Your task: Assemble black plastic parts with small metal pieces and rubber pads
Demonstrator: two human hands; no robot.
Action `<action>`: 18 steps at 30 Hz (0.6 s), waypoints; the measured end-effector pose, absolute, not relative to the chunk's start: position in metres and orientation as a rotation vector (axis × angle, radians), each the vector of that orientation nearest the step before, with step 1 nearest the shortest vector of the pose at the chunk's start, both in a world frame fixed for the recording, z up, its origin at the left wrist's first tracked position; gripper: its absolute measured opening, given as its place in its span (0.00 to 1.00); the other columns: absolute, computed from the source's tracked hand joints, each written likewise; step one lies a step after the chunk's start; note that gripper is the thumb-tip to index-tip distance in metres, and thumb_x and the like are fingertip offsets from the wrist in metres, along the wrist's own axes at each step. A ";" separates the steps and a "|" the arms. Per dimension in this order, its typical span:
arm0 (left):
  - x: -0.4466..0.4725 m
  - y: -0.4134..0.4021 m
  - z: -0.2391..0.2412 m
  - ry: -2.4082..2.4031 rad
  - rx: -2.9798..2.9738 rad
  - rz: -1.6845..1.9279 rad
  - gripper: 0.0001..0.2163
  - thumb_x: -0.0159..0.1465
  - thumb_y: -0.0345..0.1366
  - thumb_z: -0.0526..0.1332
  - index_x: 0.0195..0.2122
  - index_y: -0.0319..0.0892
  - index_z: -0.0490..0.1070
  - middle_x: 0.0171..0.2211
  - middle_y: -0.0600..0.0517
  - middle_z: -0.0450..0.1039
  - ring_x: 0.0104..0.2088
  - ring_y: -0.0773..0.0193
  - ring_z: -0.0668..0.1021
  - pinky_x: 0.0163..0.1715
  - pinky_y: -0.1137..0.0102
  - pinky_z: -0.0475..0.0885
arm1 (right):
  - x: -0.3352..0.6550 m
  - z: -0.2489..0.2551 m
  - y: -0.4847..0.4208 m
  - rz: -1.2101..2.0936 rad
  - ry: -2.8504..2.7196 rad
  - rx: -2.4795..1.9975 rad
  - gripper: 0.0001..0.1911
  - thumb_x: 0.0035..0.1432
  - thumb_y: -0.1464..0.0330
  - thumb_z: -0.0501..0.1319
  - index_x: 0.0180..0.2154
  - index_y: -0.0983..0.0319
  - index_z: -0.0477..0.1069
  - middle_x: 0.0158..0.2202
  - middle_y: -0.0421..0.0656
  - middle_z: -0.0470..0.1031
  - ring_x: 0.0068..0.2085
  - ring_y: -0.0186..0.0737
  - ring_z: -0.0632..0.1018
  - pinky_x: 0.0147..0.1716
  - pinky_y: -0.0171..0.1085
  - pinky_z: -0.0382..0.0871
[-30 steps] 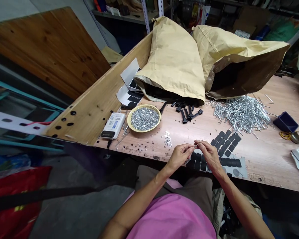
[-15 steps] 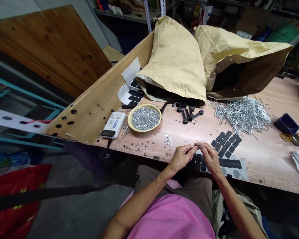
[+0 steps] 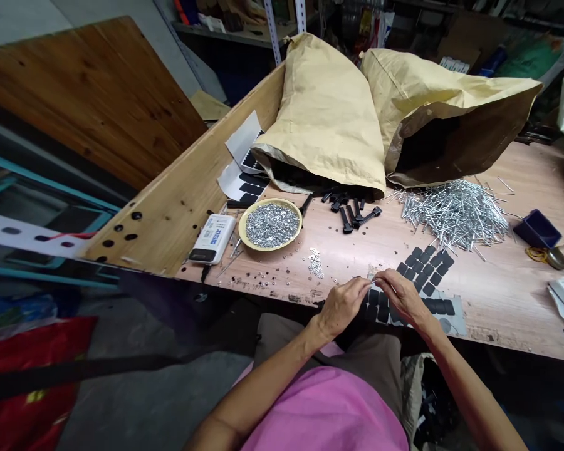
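Note:
My left hand [image 3: 342, 305] and my right hand [image 3: 401, 297] meet fingertip to fingertip above the table's front edge. Between them shows a short piece of a thin metal pin [image 3: 373, 282], with both hands closed on it; its ends are hidden by the fingers. Under and beside the hands lies a grey sheet with black rounded pads [image 3: 439, 305]. More black pads [image 3: 420, 269] lie in rows just beyond my right hand. To the left of my hands is a small group of pale washers [image 3: 316, 263].
A yellow bowl [image 3: 242, 237] holds many small metal washers, with a white device [image 3: 212, 238] to its left. Black plastic parts [image 3: 352, 219] lie before a paper sack [image 3: 329, 119]. Loose metal pins [image 3: 455, 213] are heaped before a second sack [image 3: 418, 81]. A dark blue box [image 3: 538, 229] stands right.
Both hands stay together at nearly the same place. The fingertips have parted slightly, and more of the metal pin shows between them. The view has shifted a little.

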State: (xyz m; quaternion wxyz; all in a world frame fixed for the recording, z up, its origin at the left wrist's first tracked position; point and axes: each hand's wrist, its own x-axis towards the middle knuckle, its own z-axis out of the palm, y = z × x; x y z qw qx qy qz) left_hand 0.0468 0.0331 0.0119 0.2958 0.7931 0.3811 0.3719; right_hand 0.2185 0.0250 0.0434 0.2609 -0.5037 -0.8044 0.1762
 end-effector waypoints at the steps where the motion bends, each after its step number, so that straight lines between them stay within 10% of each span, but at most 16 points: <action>1: 0.046 0.034 0.013 1.003 2.090 0.962 0.11 0.67 0.34 0.51 0.37 0.41 0.72 0.33 0.49 0.78 0.33 0.65 0.80 0.34 0.73 0.74 | 0.220 0.044 0.025 0.525 -2.172 -1.356 0.17 0.68 0.60 0.44 0.37 0.60 0.67 0.30 0.44 0.72 0.32 0.37 0.73 0.31 0.34 0.66; 18: 0.038 0.045 0.030 0.750 1.706 0.661 0.09 0.62 0.34 0.57 0.36 0.38 0.77 0.25 0.52 0.76 0.25 0.69 0.75 0.28 0.77 0.69 | 0.226 0.043 0.017 0.669 -2.177 -1.274 0.23 0.67 0.59 0.40 0.22 0.59 0.55 0.20 0.36 0.57 0.21 0.31 0.60 0.22 0.32 0.55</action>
